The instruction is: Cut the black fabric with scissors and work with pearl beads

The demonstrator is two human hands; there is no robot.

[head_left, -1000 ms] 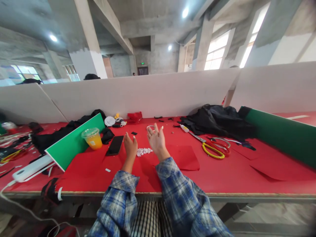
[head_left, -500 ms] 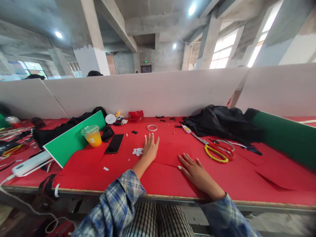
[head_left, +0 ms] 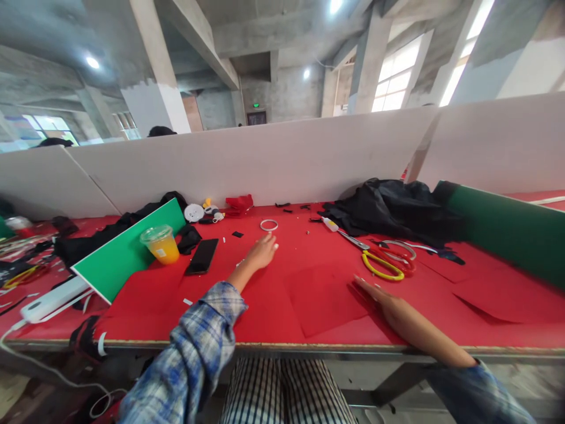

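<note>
My left hand [head_left: 262, 252] reaches over the red tabletop with its fingers slightly bent and nothing visible in them. Just beyond its fingertips lies a thin white ring [head_left: 269, 220]. The heap of small white pieces is mostly hidden behind my left wrist. A thin red sheet [head_left: 324, 303] lies flat between my hands. At the right edge of this sheet, my right hand [head_left: 383, 297] rests turned on its side, fingers stretched out and apparently empty. Scissors [head_left: 383, 266] with yellow and red handles lie beyond my right hand, near a small white bottle [head_left: 330, 224].
To the left are a phone [head_left: 202, 257], a lidded cup of orange drink [head_left: 160, 246] and a green divider [head_left: 112, 259]. Black fabric [head_left: 388, 206] is heaped at the back right beside another green divider [head_left: 507, 235]. A white partition [head_left: 265, 159] closes the back.
My left hand has moved forward toward the ring, its fingers bending and its forearm covering the white heap. My right hand has slid right and turned onto its side, uncovering the red sheet.
</note>
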